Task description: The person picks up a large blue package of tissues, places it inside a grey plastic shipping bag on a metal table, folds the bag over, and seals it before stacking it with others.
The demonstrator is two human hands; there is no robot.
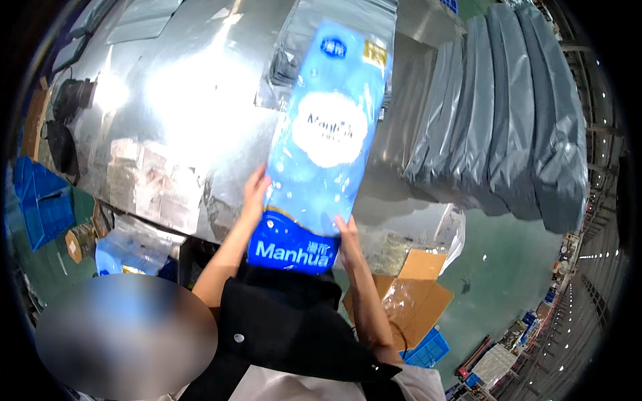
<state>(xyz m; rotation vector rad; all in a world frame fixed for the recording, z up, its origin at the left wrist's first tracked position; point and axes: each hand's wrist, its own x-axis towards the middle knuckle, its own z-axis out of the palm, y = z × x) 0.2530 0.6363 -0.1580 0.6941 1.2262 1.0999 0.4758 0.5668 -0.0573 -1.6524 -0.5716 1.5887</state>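
Between my hands is a long light blue plastic pack [321, 194] with a white cloud-shaped patch and a dark blue near end. My left hand [255, 190] grips its left edge. On the opposite edge, lower down, my right hand [347, 237] holds it with the thumb on top. The fingers under the pack are hidden. Its far end lies over a stack of flat grey plastic bags [289, 50] on the metal table [234, 134].
Filled grey bags [508, 134] stand in a row on the right. An opened cardboard box [418, 301] is below the table's right side, with a blue crate [428, 347] beside it. Another blue crate [43, 207] and a tape roll [80, 242] are at left.
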